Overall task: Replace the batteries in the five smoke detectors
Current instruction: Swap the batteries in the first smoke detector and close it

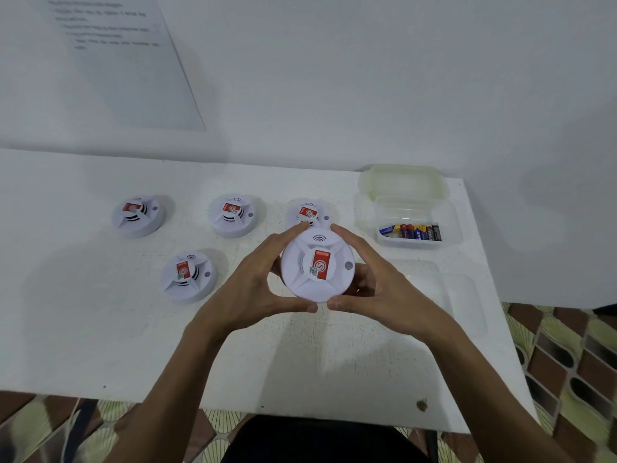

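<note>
Left hand (263, 282): we grip the rim of the held detector (317, 265) from its 9 o'clock side, thumb along the near edge, index finger arched over the far edge. Right hand (374, 282): mirrored grip from 3 o'clock, thumb on the near edge almost meeting the left thumb at 6 o'clock, the other fingers curled behind the body. Both forearms come in from the bottom of the view and converge on the unit. The held detector faces up toward the camera, its red label and sounder slots visible; we cannot tell whether it clears the table (100, 329). Outward from it: rear-right detector (309, 212) at 12 o'clock, partly hidden by our left index fingertip; near-left detector (188, 275) at 9 o'clock; rear-middle detector (233, 213) and rear-left detector (138, 215) toward 10 o'clock. At 2 o'clock is a clear container (414, 212) with batteries (412, 232) in it, its lid (402, 180) just behind. A printed sheet (117, 61) hangs on the wall at 11 o'clock.
</note>
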Demonstrator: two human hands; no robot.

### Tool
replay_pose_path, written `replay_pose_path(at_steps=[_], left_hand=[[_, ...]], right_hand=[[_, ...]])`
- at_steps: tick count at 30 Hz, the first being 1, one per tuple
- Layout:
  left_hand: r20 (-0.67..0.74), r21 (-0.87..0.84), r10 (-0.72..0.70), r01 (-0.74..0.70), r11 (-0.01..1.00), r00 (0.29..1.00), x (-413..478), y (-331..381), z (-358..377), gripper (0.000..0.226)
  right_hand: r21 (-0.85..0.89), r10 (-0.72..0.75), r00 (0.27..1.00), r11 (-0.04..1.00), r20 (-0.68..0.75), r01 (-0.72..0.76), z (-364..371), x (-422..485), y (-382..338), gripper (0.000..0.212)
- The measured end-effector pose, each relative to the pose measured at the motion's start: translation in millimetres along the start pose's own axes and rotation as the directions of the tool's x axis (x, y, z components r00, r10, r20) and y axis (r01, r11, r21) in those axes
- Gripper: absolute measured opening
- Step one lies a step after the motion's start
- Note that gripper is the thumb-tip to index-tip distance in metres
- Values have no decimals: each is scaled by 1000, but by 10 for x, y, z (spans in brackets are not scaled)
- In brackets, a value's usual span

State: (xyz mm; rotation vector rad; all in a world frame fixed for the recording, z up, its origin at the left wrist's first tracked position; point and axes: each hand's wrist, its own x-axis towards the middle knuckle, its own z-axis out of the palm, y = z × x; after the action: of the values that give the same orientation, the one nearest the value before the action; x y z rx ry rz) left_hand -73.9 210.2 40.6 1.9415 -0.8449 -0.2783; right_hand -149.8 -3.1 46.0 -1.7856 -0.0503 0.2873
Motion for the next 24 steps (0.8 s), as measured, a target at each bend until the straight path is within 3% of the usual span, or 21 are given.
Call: replay_pose_path(at_steps=[24], left_hand=[[29, -11, -45, 45, 999, 999, -24, -16, 18, 91]], right_hand=[[-18, 24, 1000, 1000, -20, -24, 9, -23, 49, 93]])
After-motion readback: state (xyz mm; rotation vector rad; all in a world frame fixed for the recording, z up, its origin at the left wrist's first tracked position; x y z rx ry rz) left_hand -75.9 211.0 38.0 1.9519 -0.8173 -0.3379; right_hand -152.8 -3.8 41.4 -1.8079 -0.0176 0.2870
